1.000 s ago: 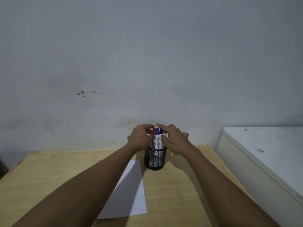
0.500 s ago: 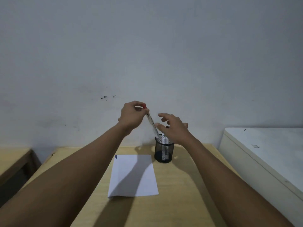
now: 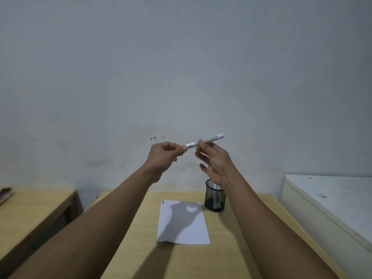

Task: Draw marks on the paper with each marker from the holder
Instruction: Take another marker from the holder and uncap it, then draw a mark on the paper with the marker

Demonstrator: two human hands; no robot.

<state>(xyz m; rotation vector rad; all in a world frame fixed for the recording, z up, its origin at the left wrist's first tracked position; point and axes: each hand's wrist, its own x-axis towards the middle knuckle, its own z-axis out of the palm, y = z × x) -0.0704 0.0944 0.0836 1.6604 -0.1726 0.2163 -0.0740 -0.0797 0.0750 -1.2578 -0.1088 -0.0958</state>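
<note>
Both hands are raised in front of the wall, well above the table, with a white-barrelled marker (image 3: 209,140) held nearly level between them. My left hand (image 3: 163,156) is closed over the marker's cap end, hiding the cap. The fingertips of my right hand (image 3: 214,158) pinch the middle of the barrel. Below them a white sheet of paper (image 3: 183,224) lies on the wooden table (image 3: 251,228), with two short dark marks at its far left corner. A black mesh holder (image 3: 215,196) stands at the paper's far right corner with at least one marker inside.
A second wooden table (image 3: 34,208) stands to the left across a gap. A white cabinet top (image 3: 334,196) adjoins the table on the right. The grey wall lies close behind the holder.
My left hand drew the red-capped marker up out of the holder and raised it. My right hand left the holder's rim and took hold of the barrel. The view tilted upward.
</note>
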